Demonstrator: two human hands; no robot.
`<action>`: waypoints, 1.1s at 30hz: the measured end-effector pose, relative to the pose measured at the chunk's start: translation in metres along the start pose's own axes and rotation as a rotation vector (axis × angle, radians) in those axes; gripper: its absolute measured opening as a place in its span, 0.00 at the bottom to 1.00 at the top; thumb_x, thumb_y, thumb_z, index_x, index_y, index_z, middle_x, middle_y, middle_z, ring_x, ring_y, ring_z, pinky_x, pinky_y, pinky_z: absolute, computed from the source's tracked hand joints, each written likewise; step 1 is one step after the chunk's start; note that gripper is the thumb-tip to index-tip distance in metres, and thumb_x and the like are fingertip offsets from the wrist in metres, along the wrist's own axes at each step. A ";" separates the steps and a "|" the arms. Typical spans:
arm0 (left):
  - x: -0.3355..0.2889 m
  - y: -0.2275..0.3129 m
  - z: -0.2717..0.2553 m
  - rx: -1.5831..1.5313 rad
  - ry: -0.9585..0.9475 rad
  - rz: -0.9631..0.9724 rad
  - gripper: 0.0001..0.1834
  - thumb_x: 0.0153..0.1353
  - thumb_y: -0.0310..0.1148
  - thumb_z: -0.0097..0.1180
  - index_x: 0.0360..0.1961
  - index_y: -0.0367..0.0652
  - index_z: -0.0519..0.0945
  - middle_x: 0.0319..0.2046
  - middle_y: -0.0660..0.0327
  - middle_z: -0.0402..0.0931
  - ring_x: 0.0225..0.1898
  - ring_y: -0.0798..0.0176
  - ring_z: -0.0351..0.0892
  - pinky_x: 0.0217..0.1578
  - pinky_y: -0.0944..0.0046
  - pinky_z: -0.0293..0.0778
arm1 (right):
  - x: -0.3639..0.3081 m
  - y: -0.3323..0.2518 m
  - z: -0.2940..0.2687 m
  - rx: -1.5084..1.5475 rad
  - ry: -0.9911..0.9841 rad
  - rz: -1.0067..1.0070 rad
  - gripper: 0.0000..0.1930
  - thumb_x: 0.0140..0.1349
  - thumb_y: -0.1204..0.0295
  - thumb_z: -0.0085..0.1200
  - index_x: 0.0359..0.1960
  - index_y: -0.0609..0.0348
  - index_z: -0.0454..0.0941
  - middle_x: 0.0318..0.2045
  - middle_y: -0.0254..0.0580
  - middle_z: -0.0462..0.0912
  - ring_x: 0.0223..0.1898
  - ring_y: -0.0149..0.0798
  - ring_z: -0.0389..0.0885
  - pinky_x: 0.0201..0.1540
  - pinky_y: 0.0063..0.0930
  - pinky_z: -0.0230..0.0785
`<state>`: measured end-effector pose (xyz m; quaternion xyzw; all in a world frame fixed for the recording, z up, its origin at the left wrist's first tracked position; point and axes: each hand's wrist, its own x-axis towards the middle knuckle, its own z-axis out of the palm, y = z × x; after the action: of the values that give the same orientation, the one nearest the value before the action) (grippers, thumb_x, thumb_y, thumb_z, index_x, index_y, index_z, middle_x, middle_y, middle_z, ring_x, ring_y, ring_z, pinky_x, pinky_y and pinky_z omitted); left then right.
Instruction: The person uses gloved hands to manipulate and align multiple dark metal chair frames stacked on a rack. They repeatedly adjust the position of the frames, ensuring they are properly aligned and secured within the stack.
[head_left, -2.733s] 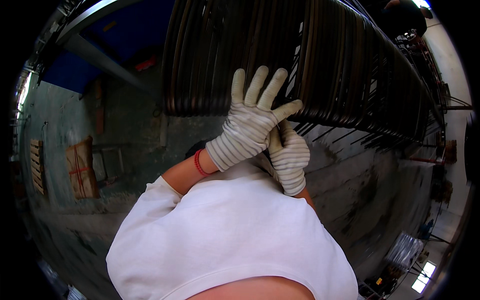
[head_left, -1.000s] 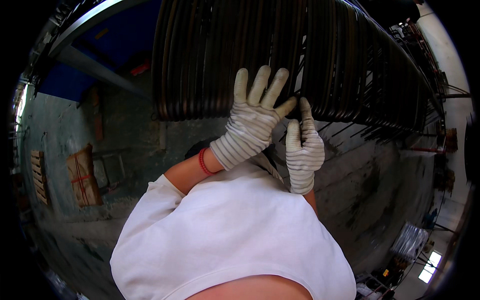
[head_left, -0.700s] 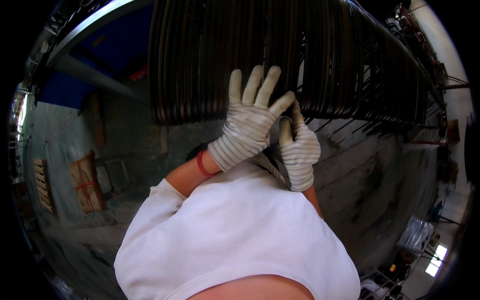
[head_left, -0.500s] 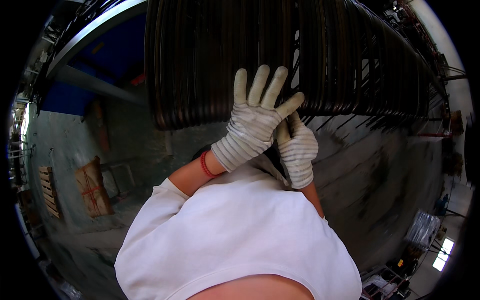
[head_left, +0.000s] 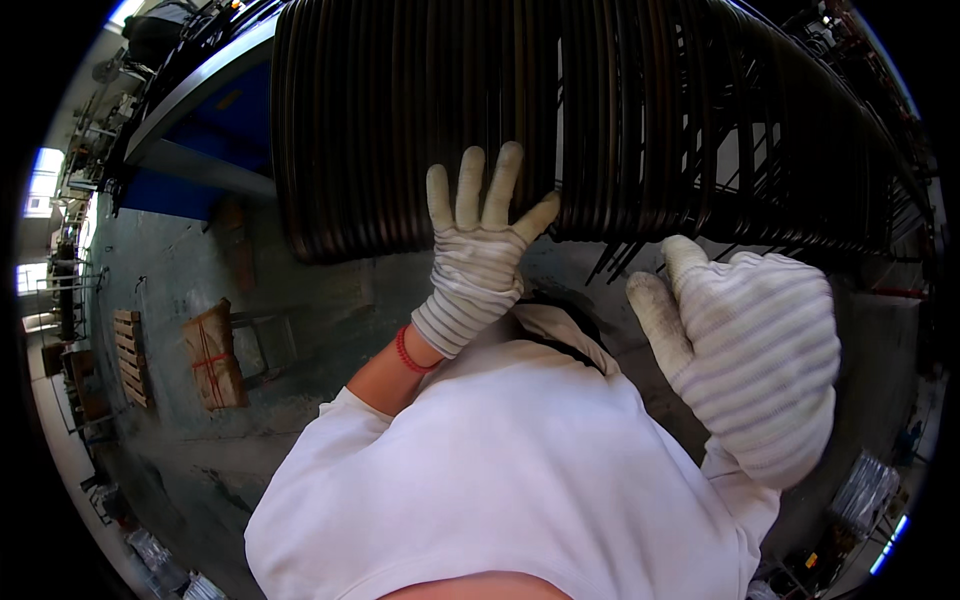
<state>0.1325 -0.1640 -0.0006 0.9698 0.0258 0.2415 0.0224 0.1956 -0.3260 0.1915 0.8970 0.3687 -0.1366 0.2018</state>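
Note:
A long row of dark bent metal tubes (head_left: 350, 150) hangs side by side across the far part of the view, with rounded lower bends. My left hand (head_left: 475, 235), in a striped white glove, lies against the tubes with its fingers spread; the thumb points right along the lower bends. A red bead bracelet (head_left: 408, 348) circles that wrist. Nearer to me and away from the tubes, my right hand (head_left: 760, 345) is raised in a matching glove. Its thumb and forefinger stand apart with nothing between them; the other fingers are partly hidden by the hand.
A blue panel with a grey metal frame (head_left: 205, 170) stands left of the tubes. On the floor at left lie a brown wrapped package (head_left: 213, 358) tied with red cord and a wooden pallet (head_left: 130, 355). A plastic-wrapped bundle (head_left: 865, 490) sits at lower right.
My right hand has come away from beside the left one, moving right and up toward me. My left hand has shifted slightly left, still spread on the tubes. The whole view has turned a little.

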 end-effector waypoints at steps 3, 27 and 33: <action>0.016 0.013 -0.001 -0.013 -0.030 0.028 0.34 0.42 0.24 0.53 0.52 0.70 0.79 0.69 0.50 0.52 0.69 0.39 0.49 0.66 0.32 0.38 | -0.027 0.011 -0.025 0.015 0.128 -0.091 0.16 0.60 0.63 0.55 0.42 0.62 0.80 0.15 0.46 0.77 0.19 0.42 0.79 0.26 0.33 0.71; 0.003 0.007 0.008 -0.021 -0.010 -0.050 0.39 0.39 0.21 0.51 0.55 0.70 0.77 0.70 0.51 0.49 0.71 0.40 0.45 0.67 0.33 0.33 | -0.016 0.019 0.001 0.206 0.385 -0.338 0.21 0.59 0.62 0.55 0.50 0.62 0.78 0.14 0.44 0.75 0.16 0.40 0.75 0.24 0.33 0.69; 0.009 0.009 -0.003 -0.100 -0.004 -0.047 0.30 0.46 0.25 0.53 0.53 0.64 0.79 0.70 0.51 0.51 0.71 0.43 0.45 0.68 0.36 0.31 | 0.020 -0.005 0.087 0.433 0.439 -0.194 0.27 0.58 0.62 0.56 0.58 0.60 0.73 0.14 0.43 0.75 0.17 0.41 0.76 0.25 0.34 0.71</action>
<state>0.1389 -0.1725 0.0069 0.9670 0.0363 0.2402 0.0768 0.1976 -0.3505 0.1057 0.8879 0.4496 -0.0338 -0.0917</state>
